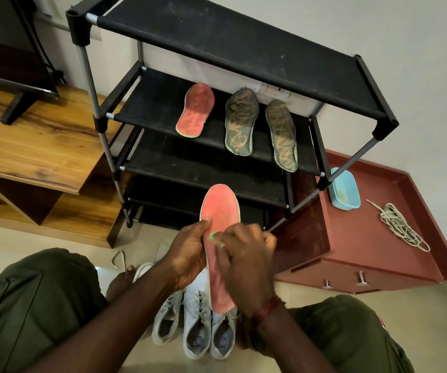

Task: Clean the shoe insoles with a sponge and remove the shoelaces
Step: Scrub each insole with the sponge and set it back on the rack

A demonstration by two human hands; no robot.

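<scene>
My left hand [187, 257] grips a pink-orange insole [221, 211] by its left edge and holds it upright in front of the rack. My right hand [246, 259] presses a small green sponge [213, 235] against the insole's face; the hand hides most of the sponge. A second pink insole [196, 110] and two dark grey insoles [241, 122] [283, 135] lie on the rack's second shelf. Several white sneakers [198, 319] stand on the floor between my knees. Loose pale shoelaces [400, 227] lie on the red cabinet.
The black shoe rack [230, 47] stands straight ahead. A light blue tub [344, 189] sits on the red cabinet [351, 251] at the right. A wooden TV unit [28, 146] is at the left. One lace end [118, 258] lies on the floor.
</scene>
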